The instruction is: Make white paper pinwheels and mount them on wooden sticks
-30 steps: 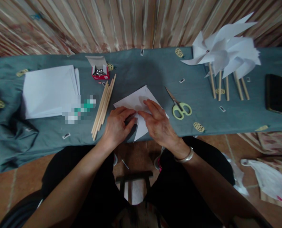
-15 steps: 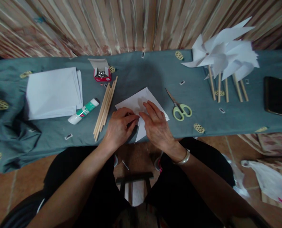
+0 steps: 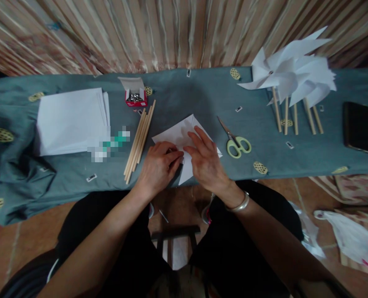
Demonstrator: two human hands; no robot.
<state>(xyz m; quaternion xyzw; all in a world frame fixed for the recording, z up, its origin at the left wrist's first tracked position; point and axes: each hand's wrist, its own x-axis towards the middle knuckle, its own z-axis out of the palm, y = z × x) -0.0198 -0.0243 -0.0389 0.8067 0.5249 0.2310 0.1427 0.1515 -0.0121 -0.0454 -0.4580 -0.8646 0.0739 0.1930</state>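
A white sheet of paper (image 3: 174, 133) with cut slits lies on the cloth in front of me. My left hand (image 3: 159, 165) is closed at the paper's left part, thumb and forefinger pinching a flap near the middle. My right hand (image 3: 206, 159) rests on the right part, its fingers stretched out and apart over the paper, thumb side close to the left fingertips. Part of the paper is hidden under both hands. To the right lie scissors (image 3: 238, 147) with pale green handles. Several wooden sticks (image 3: 139, 142) lie left of my left hand.
A stack of white paper (image 3: 70, 122) lies at the left, beside a pixelated green and white object (image 3: 112, 142). A red box (image 3: 136, 99) of small metal pieces stands open behind the sticks. Paper pinwheels (image 3: 291, 70) on sticks and a dark phone (image 3: 358, 126) lie at the right.
The whole view has shifted slightly. Both hands stay at the paper in nearly the same pose, with the right fingers raised a little and spread somewhat more.
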